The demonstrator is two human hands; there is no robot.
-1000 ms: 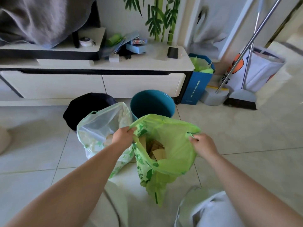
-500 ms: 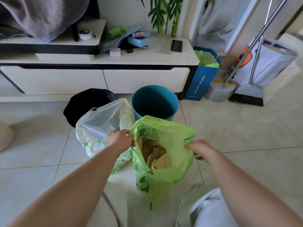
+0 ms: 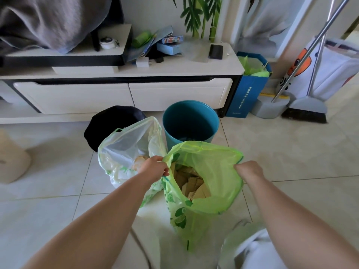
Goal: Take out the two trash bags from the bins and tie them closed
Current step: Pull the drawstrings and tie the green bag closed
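A green trash bag (image 3: 211, 171) with a leaf print hangs open in front of me, brown paper scraps inside. My left hand (image 3: 154, 167) pinches its left rim and my right hand (image 3: 249, 170) grips its right rim, holding the mouth wide. To its left a pale, see-through trash bag (image 3: 124, 152) stands open on the floor, untied, partly behind my left hand. The teal bin (image 3: 191, 123) behind the green bag has no bag in it. A black bin (image 3: 114, 123) stands to the teal one's left, partly hidden by the pale bag.
A white TV cabinet (image 3: 124, 94) runs along the wall behind the bins. A blue paper bag (image 3: 248, 94), a broom and dustpan (image 3: 303, 107) and a white printed bag (image 3: 330, 74) stand at the right. A beige object (image 3: 11, 162) sits on the tiles at far left.
The green bag has been pulled wider open between my hands, which moved slightly apart. The view shifted a little; the pale bag stayed put.
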